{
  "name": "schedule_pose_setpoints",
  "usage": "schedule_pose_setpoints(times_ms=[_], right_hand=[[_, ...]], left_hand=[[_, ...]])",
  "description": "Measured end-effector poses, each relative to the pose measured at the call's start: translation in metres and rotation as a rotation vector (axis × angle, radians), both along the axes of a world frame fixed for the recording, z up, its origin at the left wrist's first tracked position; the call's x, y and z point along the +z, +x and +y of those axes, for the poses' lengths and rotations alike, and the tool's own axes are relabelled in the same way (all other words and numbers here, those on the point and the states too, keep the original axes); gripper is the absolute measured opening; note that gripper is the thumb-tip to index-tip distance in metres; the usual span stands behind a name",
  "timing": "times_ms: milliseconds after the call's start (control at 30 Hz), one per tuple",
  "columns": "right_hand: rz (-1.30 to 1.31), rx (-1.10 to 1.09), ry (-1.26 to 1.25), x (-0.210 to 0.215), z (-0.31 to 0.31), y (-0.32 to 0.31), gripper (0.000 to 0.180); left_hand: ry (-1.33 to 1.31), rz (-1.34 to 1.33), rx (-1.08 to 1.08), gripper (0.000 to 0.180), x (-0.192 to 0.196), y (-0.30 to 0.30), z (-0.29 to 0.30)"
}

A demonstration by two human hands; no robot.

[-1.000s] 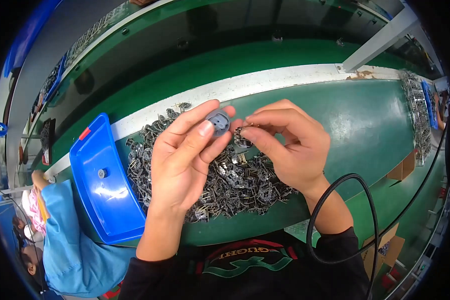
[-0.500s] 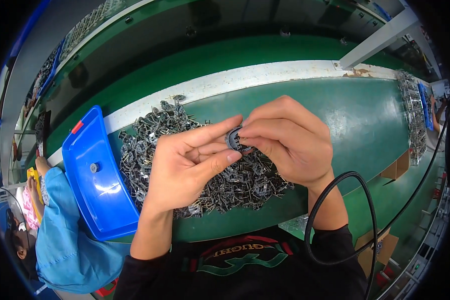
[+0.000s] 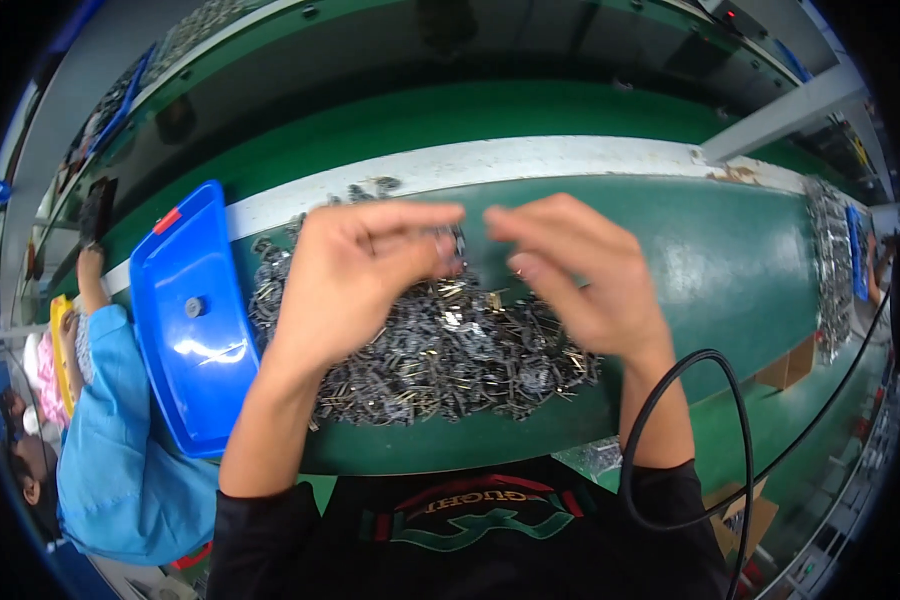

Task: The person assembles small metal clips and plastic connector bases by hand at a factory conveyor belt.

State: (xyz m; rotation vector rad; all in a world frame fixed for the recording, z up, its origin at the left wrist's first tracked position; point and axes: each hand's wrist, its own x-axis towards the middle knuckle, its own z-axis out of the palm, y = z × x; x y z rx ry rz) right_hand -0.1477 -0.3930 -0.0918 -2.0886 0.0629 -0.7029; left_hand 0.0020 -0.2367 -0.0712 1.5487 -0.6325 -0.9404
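My left hand (image 3: pixel 345 275) is raised over the pile, thumb and fingers closed around a small dark grey ring-shaped part (image 3: pixel 458 243), mostly hidden and blurred. My right hand (image 3: pixel 590 275) hovers just to its right, thumb and forefinger apart, with nothing visible between them; it is smeared by motion. Beneath both hands lies a wide pile of small dark parts with thin metal pins (image 3: pixel 440 360) on the green tabletop (image 3: pixel 710 260).
A blue tray (image 3: pixel 185 400) left of the pile holds one small grey round part (image 3: pixel 194 307). A co-worker in a blue sleeve (image 3: pixel 120 430) is beyond it. A white rail (image 3: pixel 490 160) runs behind the table. A black cable (image 3: pixel 745 430) loops by my right forearm.
My right hand has drawn away from the ring-shaped part, leaving a gap between the hands. The left hand has moved slightly left with the part. The view has shifted a little.
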Motion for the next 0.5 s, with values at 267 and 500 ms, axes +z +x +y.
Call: schedule_pose_setpoints(times_ms=[267, 500], right_hand=[[0.878, -0.299, -0.427, -0.011, -0.005, 0.001, 0.030], [0.755, -0.143, -0.225, -0.032, 0.000, 0.008, 0.017]], left_hand=[[0.437, -1.039, 0.299, 0.019, -0.046, 0.190, -0.039], [0.550, -1.163, 0.398, 0.028, -0.064, 0.225, 0.002]])
